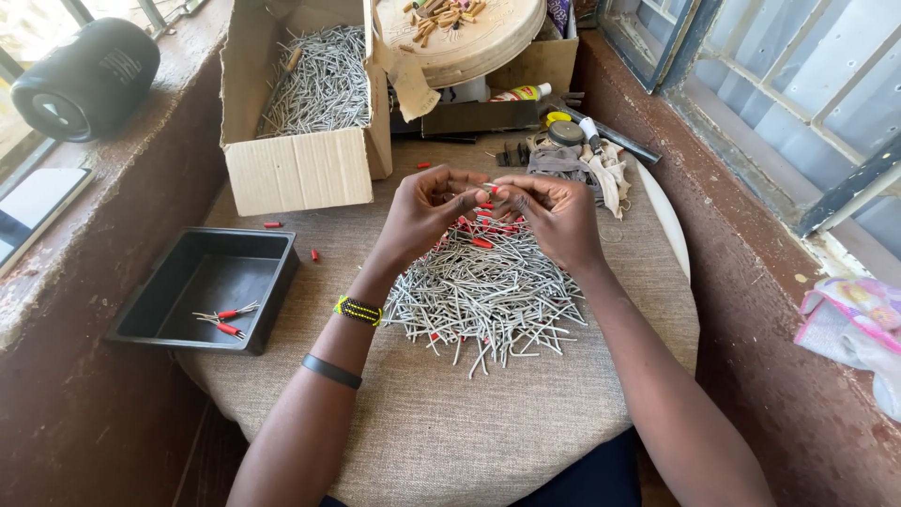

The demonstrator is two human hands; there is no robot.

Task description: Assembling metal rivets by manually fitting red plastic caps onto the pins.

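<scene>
In the head view, both hands are seen meeting above a round table (526, 441) that is covered with beige woven cloth. The left hand (422, 211) and the right hand (556, 218) are brought together fingertip to fingertip, and a thin metal pin (476, 192) with a red sleeve is pinched narrowly between the fingers of both, just above the far edge of a pile of grey metal pins (483, 296). Loose red sleeves (481, 242) are scattered on that pile, close under the hands. A beaded yellow-and-green bracelet (358, 310) and a black band (330, 371) are worn on the left wrist. At the left rim of the table a black plastic tray (188, 272) is placed, and a few finished pins with red sleeves (225, 319) lie in it. Behind it an open cardboard box (300, 169) filled with more grey pins is set. A black cylindrical speaker (84, 80) lies on the window ledge at far left.
</scene>
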